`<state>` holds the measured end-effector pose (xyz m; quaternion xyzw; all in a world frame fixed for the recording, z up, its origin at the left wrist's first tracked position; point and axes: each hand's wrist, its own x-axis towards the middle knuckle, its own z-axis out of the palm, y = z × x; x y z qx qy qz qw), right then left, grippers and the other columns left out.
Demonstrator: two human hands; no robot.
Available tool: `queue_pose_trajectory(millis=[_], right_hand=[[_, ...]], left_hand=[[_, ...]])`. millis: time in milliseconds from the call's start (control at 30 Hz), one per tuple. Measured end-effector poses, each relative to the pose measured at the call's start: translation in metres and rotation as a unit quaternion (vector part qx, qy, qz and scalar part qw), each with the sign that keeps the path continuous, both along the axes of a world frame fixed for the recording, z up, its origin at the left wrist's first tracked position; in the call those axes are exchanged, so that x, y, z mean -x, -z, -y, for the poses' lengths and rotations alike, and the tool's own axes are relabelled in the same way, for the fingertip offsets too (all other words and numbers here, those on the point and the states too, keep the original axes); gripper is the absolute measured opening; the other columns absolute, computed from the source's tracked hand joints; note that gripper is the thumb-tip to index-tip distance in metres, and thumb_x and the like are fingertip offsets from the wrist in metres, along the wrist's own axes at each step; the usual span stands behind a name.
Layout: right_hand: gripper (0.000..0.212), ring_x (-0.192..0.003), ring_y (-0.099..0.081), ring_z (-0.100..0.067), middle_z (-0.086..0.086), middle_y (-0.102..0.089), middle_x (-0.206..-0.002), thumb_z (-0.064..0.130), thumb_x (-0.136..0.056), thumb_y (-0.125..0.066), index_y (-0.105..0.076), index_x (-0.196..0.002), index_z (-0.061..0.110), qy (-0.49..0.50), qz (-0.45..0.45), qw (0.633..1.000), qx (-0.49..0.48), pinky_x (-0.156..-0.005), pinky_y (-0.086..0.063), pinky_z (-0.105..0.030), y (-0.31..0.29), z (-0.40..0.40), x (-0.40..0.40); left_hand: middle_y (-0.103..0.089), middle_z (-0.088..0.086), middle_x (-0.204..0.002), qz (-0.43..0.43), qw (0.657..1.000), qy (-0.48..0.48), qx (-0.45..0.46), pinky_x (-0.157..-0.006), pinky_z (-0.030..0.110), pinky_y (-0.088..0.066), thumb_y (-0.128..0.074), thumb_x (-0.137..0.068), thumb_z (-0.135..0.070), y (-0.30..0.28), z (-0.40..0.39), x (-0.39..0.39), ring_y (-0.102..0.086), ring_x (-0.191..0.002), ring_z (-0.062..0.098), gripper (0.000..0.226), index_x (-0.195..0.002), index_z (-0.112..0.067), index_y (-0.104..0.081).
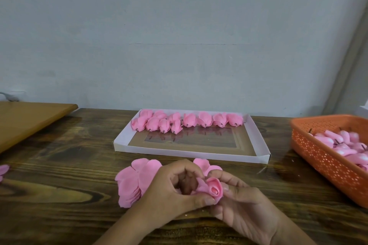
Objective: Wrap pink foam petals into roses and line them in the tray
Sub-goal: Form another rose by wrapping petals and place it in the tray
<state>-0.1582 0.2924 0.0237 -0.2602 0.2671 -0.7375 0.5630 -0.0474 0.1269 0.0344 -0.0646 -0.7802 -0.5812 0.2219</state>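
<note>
A half-wrapped pink foam rose (211,187) sits between both my hands near the table's front edge. My left hand (171,191) curls around its left side, thumb under the petals. My right hand (241,203) pinches its right side with fingers and thumb. A stack of flat pink foam petals (131,182) lies just left of and behind my hands. Beyond them stands a shallow white cardboard tray (191,152) with several finished pink roses (187,120) lined along its far side.
An orange perforated plastic basket (326,163) with several pale pink buds stands at the right. A tan board (25,119) lies at the far left. Another pink petal (3,171) peeks in at the left edge. Everything rests on a dark wooden table (59,165).
</note>
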Motion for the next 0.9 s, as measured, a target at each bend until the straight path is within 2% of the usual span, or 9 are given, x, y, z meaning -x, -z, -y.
queue_pose_trajectory(millis=[100,200,267,367,500,567,667,767,900], right_hand=[[0.027,-0.082,-0.068,-0.023,-0.020,-0.069,-0.099,0.004,-0.079,-0.078,-0.071,-0.106,0.003,-0.005,-0.013,1.000,0.001,-0.067,-0.056,-0.028,-0.0018,-0.0004,-0.0018],[0.027,-0.080,-0.069,-0.024,-0.018,-0.070,-0.098,0.004,-0.079,-0.078,-0.072,-0.105,0.003,-0.003,-0.019,1.000,0.004,-0.067,-0.056,-0.027,-0.0039,-0.0009,-0.0019],[0.023,-0.082,-0.069,-0.025,-0.017,-0.069,-0.097,0.005,-0.081,-0.076,-0.072,-0.104,0.003,-0.002,-0.025,1.000,0.009,-0.068,-0.056,-0.026,-0.0055,-0.0011,-0.0020],[0.024,-0.079,-0.069,-0.025,-0.018,-0.067,-0.096,0.006,-0.078,-0.079,-0.072,-0.100,0.003,0.013,-0.030,0.999,-0.003,-0.066,-0.056,-0.026,-0.0060,-0.0009,-0.0016],[0.023,-0.079,-0.069,-0.026,-0.019,-0.065,-0.099,0.005,-0.080,-0.077,-0.069,-0.101,0.003,0.016,-0.029,0.999,0.003,-0.066,-0.055,-0.026,-0.0048,-0.0007,-0.0010],[0.023,-0.078,-0.069,-0.028,-0.021,-0.063,-0.099,0.003,-0.079,-0.077,-0.068,-0.101,0.002,0.016,-0.019,1.000,0.002,-0.066,-0.056,-0.027,-0.0045,-0.0007,-0.0004],[0.027,-0.076,-0.067,-0.028,-0.022,-0.063,-0.099,0.002,-0.074,-0.081,-0.071,-0.099,0.002,0.022,-0.017,1.000,-0.012,-0.062,-0.056,-0.027,-0.0037,-0.0011,-0.0003],[0.026,-0.076,-0.065,-0.026,-0.021,-0.064,-0.101,0.001,-0.076,-0.079,-0.071,-0.100,0.001,0.009,-0.011,1.000,-0.011,-0.063,-0.056,-0.028,-0.0032,-0.0011,-0.0003],[0.020,-0.080,-0.066,-0.025,-0.021,-0.064,-0.100,-0.001,-0.084,-0.069,-0.067,-0.104,0.000,-0.018,-0.010,1.000,-0.003,-0.066,-0.055,-0.027,-0.0043,-0.0015,-0.0007]], left_hand=[[-0.072,0.004,-0.079,0.014,1.000,-0.002,-0.013,-0.059,0.026,-0.049,-0.095,-0.063,-0.038,-0.0021,0.0001,-0.0015,-0.058,-0.066,0.014,0.038,-0.095,-0.037,-0.075],[-0.076,0.009,-0.088,0.015,0.999,-0.020,-0.037,-0.066,0.042,-0.058,-0.096,-0.060,-0.038,-0.0037,-0.0007,-0.0006,-0.065,-0.072,0.033,0.047,-0.103,-0.034,-0.077],[-0.078,0.008,-0.096,0.014,0.998,-0.025,-0.053,-0.076,0.049,-0.060,-0.095,-0.059,-0.041,-0.0040,-0.0009,0.0001,-0.068,-0.085,0.044,0.050,-0.105,-0.035,-0.077],[-0.078,0.002,-0.100,0.015,0.998,-0.021,-0.058,-0.080,0.039,-0.062,-0.093,-0.059,-0.050,-0.0039,-0.0001,0.0002,-0.072,-0.090,0.033,0.049,-0.104,-0.040,-0.077],[-0.076,-0.002,-0.097,0.012,0.999,-0.006,-0.031,-0.071,0.020,-0.053,-0.091,-0.064,-0.048,-0.0035,0.0000,0.0021,-0.068,-0.078,0.012,0.044,-0.105,-0.041,-0.076],[-0.074,-0.010,-0.100,0.023,1.000,-0.004,0.001,-0.070,0.017,-0.051,-0.089,-0.066,-0.048,-0.0028,0.0005,0.0034,-0.065,-0.080,0.004,0.045,-0.108,-0.045,-0.074],[-0.069,-0.017,-0.106,0.047,0.998,-0.010,0.038,-0.074,0.017,-0.051,-0.088,-0.067,-0.043,-0.0023,0.0028,0.0046,-0.065,-0.086,0.002,0.044,-0.108,-0.050,-0.073],[-0.069,-0.010,-0.103,0.050,0.998,0.008,0.035,-0.074,0.024,-0.051,-0.090,-0.068,-0.037,-0.0025,0.0047,0.0042,-0.062,-0.084,0.009,0.043,-0.107,-0.045,-0.074],[-0.069,0.005,-0.096,0.024,0.999,0.021,-0.018,-0.074,0.049,-0.054,-0.091,-0.066,-0.030,-0.0021,0.0055,0.0040,-0.063,-0.080,0.031,0.036,-0.098,-0.037,-0.079]])
